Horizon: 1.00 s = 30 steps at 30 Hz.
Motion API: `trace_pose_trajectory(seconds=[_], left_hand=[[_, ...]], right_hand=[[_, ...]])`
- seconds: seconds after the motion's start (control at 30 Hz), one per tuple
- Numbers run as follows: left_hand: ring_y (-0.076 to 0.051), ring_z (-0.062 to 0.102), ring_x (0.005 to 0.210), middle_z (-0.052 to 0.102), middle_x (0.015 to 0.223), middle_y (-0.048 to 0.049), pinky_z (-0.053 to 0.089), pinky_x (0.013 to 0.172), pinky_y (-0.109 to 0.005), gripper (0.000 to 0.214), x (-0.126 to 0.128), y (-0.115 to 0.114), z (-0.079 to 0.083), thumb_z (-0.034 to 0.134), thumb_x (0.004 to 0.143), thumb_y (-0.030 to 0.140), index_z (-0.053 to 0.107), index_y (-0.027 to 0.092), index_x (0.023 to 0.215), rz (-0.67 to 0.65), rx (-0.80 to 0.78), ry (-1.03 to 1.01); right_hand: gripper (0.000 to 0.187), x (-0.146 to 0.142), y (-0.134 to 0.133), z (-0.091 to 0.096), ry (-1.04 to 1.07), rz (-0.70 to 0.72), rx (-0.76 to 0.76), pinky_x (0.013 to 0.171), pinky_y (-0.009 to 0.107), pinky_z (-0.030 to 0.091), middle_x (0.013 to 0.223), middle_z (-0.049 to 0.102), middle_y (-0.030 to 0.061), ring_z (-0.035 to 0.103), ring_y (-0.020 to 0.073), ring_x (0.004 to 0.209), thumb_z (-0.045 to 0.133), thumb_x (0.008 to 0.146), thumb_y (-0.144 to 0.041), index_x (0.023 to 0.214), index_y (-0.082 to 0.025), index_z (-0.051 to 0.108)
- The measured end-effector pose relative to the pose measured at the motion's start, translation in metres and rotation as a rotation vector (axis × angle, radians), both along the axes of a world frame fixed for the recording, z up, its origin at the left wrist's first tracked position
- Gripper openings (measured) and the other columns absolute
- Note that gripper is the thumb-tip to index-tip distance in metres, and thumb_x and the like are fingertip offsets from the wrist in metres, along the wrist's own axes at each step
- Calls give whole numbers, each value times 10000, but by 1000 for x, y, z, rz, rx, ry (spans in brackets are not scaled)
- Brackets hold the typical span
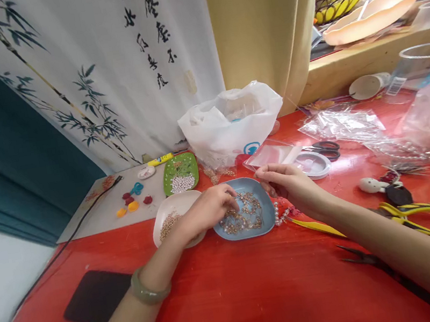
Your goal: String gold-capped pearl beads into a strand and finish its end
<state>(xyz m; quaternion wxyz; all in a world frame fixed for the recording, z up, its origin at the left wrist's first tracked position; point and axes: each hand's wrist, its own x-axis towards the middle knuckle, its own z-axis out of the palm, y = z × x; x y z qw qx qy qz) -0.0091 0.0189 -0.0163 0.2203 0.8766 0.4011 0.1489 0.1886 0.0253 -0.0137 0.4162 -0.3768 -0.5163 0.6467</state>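
My left hand (210,208) reaches into a blue dish (263,194) of small gold metal findings, its fingers curled and pinched among them. A green bangle sits on that wrist. My right hand (286,185) hovers at the dish's right rim with fingers pinched together; what they hold is too small to name. A short string of white pearls (280,215) lies on the red table just under that hand. A white dish (173,208) of tiny gold beads sits left of the blue one.
A green tray (180,173) of white pearls and a white plastic bag (231,120) stand behind. Yellow-handled pliers (423,215), black scissors (325,149), clear bags and a round white case (313,163) lie to the right. A black pad (96,298) lies near left.
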Motion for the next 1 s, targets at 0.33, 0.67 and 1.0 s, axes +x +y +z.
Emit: trace_pose_trajectory(seconds=[0.33, 0.67, 1.0], left_hand=[[-194, 531, 866, 606, 875, -59, 423, 781, -335, 236, -7, 3, 8, 527, 718, 98, 633, 177, 914, 121, 91, 184], [-169, 538, 831, 602, 898, -63, 427, 734, -294, 225, -9, 5, 4, 491, 739, 88, 611, 151, 919, 110, 126, 177], [-169, 523, 801, 606, 794, -42, 409, 679, -277, 180, -3, 0, 5, 493, 760, 142, 640, 193, 850, 99, 169, 257]], right_hand=[[179, 2, 2, -2, -22, -21, 2, 463, 221, 260, 519, 437, -43, 353, 65, 469, 558, 734, -301, 621, -168, 516], [167, 1, 2, -3, -22, -16, -17, 455, 222, 256, 512, 430, -46, 341, 65, 459, 571, 716, -310, 634, -174, 519], [178, 0, 0, 0, -44, -1, -14, 456, 223, 247, 510, 423, -49, 336, 64, 460, 559, 717, -313, 626, -170, 506]])
